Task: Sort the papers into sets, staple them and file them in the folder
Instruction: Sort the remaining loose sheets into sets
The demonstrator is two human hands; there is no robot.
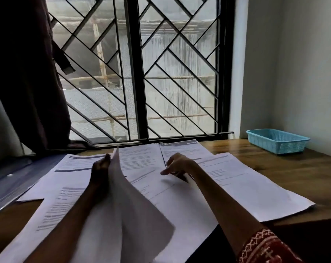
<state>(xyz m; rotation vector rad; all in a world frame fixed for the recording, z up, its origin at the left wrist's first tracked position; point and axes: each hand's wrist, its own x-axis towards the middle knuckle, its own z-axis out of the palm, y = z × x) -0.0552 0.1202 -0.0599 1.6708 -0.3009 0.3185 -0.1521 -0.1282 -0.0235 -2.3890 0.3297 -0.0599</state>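
Note:
Several printed white papers point(237, 179) lie spread over the wooden table point(297, 168). My left hand point(100, 173) holds a lifted sheet point(134, 211) by its top edge, and the sheet stands up and curls toward me. My right hand point(177, 165) hovers over the middle papers point(142, 162) with fingers loosely curled and the index finger pointing left; whether it touches the paper I cannot tell. A blue folder point(12, 179) lies at the left, partly under the papers. No stapler shows.
A light blue plastic basket point(276, 141) sits at the table's back right corner by the wall. A barred window point(134, 73) runs along the far edge, with a dark curtain point(28, 73) hanging at the left.

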